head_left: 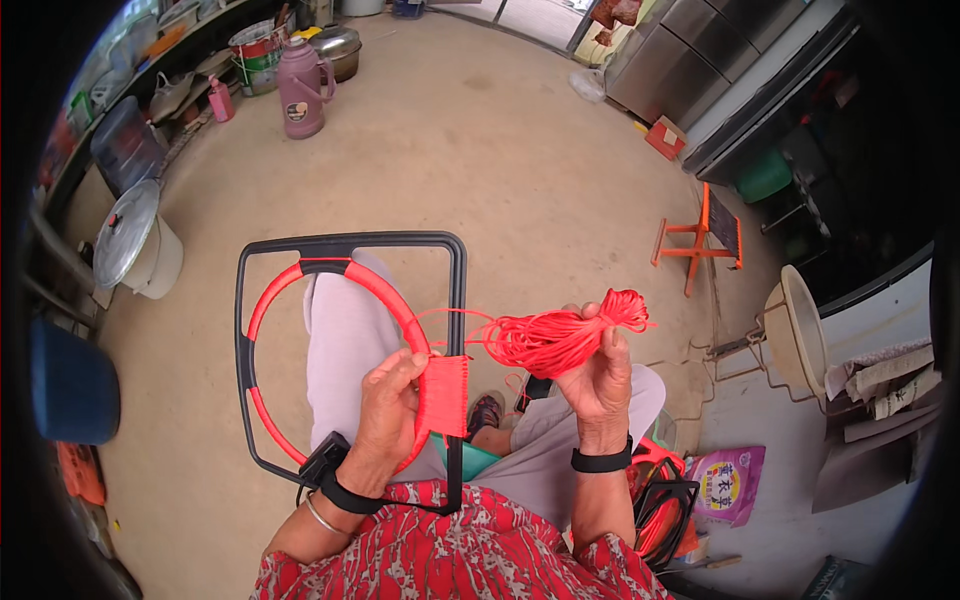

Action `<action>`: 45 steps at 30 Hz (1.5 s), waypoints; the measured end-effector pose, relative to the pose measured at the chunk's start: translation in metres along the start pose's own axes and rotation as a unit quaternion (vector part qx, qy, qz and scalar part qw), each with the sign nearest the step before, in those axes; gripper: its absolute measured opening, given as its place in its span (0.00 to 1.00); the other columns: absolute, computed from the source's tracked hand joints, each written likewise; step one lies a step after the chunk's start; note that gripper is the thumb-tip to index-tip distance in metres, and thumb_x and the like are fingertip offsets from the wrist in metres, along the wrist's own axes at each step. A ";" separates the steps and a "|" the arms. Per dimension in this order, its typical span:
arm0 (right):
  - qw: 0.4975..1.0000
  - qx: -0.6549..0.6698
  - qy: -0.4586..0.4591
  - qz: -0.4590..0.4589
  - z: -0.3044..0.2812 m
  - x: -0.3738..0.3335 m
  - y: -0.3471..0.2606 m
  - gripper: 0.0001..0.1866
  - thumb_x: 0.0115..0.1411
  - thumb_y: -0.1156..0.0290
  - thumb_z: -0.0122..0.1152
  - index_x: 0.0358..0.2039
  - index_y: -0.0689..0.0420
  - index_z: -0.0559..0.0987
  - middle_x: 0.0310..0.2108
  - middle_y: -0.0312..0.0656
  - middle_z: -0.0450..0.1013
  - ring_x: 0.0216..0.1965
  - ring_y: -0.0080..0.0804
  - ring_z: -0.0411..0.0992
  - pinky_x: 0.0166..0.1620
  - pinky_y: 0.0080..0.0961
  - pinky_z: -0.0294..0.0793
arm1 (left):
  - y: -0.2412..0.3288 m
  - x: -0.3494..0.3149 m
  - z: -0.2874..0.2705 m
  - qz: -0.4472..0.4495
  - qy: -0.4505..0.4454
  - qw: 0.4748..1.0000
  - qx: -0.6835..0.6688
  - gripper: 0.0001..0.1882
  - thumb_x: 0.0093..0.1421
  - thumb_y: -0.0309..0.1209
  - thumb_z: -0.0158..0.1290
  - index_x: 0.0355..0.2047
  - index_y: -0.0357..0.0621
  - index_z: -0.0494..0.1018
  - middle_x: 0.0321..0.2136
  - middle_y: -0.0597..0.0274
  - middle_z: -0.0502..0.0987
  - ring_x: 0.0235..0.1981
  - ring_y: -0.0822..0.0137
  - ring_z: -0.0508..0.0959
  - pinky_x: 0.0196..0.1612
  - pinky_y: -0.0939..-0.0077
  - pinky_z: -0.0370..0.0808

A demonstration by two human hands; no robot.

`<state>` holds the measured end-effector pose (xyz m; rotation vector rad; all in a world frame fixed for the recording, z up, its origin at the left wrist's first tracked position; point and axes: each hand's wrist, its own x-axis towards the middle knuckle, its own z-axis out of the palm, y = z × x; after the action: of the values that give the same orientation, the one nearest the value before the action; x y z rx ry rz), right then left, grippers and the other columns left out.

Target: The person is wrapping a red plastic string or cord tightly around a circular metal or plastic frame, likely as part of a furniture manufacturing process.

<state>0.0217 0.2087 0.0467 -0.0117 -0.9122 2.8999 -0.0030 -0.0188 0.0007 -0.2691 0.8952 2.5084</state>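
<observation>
A black, roughly square frame (352, 240) with a round ring (392, 287) inside it stands over my lap. Red cord covers much of the ring, and a broad band of red cord (445, 397) spans ring and frame on the right side. My left hand (388, 408) grips the ring beside that band, thumb and fingers pressed together. To the right, my right hand (598, 385) is closed round a bundle of red cord (540, 338), gathered tight near one end. Thin strands run from the bundle leftward to the ring.
A pink thermos (302, 90) and a lidded white bucket (150, 245) stand on the left. On the right are an orange folding stool (700, 238), a beige basin (795, 330) and a purple packet (728, 485). More black-and-red frames (660, 505) lie beside my right forearm.
</observation>
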 end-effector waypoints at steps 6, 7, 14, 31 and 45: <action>0.996 0.017 0.012 -0.083 0.006 0.002 -0.006 0.13 0.59 0.59 0.60 0.35 0.55 0.74 0.39 0.38 0.68 0.42 0.34 0.69 0.53 0.41 0.70 | 0.002 0.002 0.002 0.001 -0.021 0.999 -0.044 0.15 0.61 0.26 0.48 0.48 0.33 0.68 0.39 0.55 0.76 0.43 0.65 0.76 0.51 0.69 0.73; 0.997 0.017 0.012 -0.081 0.000 0.004 -0.003 0.13 0.59 0.59 0.60 0.35 0.55 0.74 0.39 0.38 0.68 0.42 0.34 0.69 0.53 0.41 0.70 | 0.002 0.003 0.003 0.020 -0.027 0.997 -0.067 0.18 0.61 0.25 0.46 0.51 0.33 0.66 0.41 0.53 0.75 0.45 0.62 0.75 0.53 0.67 0.72; 0.980 -0.172 0.017 0.102 0.000 0.012 0.029 0.18 0.57 0.73 0.59 0.48 0.61 0.70 0.17 0.30 0.59 0.16 0.21 0.59 0.30 0.28 0.68 | 0.002 0.005 0.007 0.086 -0.028 0.991 -0.103 0.21 0.60 0.22 0.44 0.55 0.32 0.63 0.47 0.50 0.73 0.49 0.59 0.73 0.56 0.63 0.70; 0.854 -0.504 0.012 0.125 0.026 0.016 0.045 0.12 0.56 0.66 0.69 0.33 0.60 0.78 0.22 0.30 0.72 0.22 0.16 0.68 0.25 0.17 0.68 | -0.012 0.002 -0.012 0.097 0.059 0.992 -0.054 0.08 0.60 0.23 0.55 0.39 0.33 0.73 0.32 0.59 0.79 0.34 0.72 0.77 0.43 0.78 0.75; 0.840 -0.527 0.062 0.110 0.040 0.008 0.059 0.09 0.56 0.68 0.67 0.28 0.60 0.77 0.20 0.29 0.71 0.21 0.14 0.65 0.25 0.17 0.65 | 0.009 -0.006 0.003 0.020 0.023 0.999 -0.044 0.11 0.59 0.24 0.55 0.40 0.32 0.70 0.34 0.54 0.78 0.32 0.72 0.79 0.39 0.77 0.78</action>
<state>0.0068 0.1387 0.0460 -0.3959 -2.4290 2.0967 -0.0018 -0.0256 0.0099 -0.3409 0.8172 2.5925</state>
